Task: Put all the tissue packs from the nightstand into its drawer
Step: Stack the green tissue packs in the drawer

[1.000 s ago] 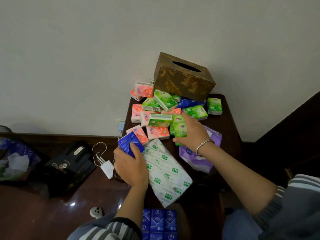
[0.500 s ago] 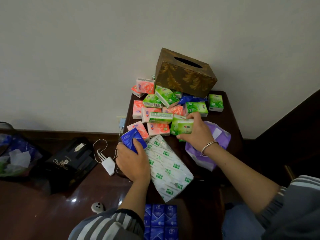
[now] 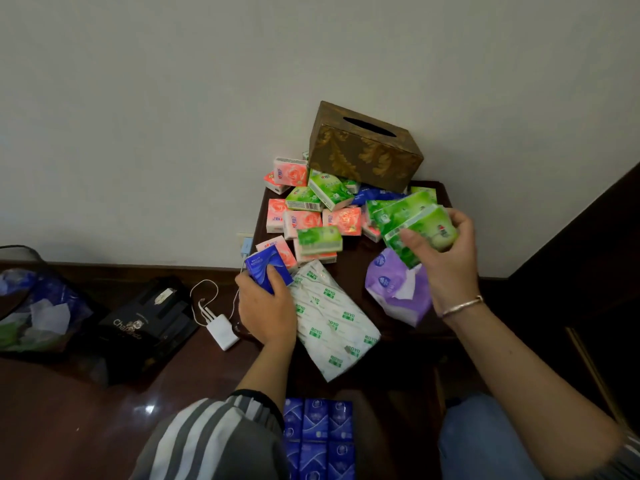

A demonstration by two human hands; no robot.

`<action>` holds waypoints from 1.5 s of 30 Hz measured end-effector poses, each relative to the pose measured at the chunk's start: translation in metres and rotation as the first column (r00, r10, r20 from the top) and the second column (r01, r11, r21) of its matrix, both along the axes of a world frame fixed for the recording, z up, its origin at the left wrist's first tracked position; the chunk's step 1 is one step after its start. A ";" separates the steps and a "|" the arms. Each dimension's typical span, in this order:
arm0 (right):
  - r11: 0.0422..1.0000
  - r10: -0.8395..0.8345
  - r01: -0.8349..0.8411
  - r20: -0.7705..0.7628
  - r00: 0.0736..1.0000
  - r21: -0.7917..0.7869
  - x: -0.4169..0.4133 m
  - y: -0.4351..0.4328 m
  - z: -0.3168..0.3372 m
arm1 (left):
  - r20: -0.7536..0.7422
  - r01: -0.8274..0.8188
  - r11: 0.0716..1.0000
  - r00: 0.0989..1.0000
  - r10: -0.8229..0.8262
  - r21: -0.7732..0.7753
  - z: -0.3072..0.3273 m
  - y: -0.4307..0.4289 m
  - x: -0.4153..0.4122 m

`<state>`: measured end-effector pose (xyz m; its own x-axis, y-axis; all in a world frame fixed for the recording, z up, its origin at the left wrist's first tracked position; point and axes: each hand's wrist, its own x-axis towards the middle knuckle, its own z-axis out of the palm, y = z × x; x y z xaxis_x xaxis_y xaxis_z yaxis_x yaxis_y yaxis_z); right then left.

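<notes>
The nightstand (image 3: 355,261) is dark wood with a smooth, faintly shiny top. The small packs (image 3: 304,220) heaped toward its back edge wear glossy plastic film. So do the green packs (image 3: 415,226) gripped in the right hand (image 3: 446,258) and the blue pack (image 3: 263,268) held by the left hand (image 3: 266,306) at the left edge. The white pack (image 3: 332,320) at the front edge is crinkled film. The purple pack (image 3: 394,285) beside it is soft film with white paper showing. The tissue box (image 3: 363,150) looks matt. A metal bracelet (image 3: 462,304) gleams, and the floor (image 3: 86,410) is glossy.
</notes>
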<state>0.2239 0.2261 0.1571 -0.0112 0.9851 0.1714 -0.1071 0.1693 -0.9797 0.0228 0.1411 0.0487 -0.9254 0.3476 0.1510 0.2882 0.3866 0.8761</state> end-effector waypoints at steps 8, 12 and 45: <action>0.948 0.068 -0.162 -0.321 0.945 -0.275 0.090 -0.069 -0.008 | 0.217 0.064 0.947 0.966 -0.138 0.315 0.018 -0.031 -0.005; 0.875 0.188 -0.283 -0.261 0.947 -0.394 0.130 -0.106 -0.033 | 0.110 0.172 0.897 0.966 -0.235 0.408 0.028 -0.087 0.010; 0.811 0.445 -0.069 0.536 0.717 -0.582 0.113 -0.139 -0.248 | 0.007 0.395 0.209 0.481 -0.877 -0.895 -0.178 -0.109 0.120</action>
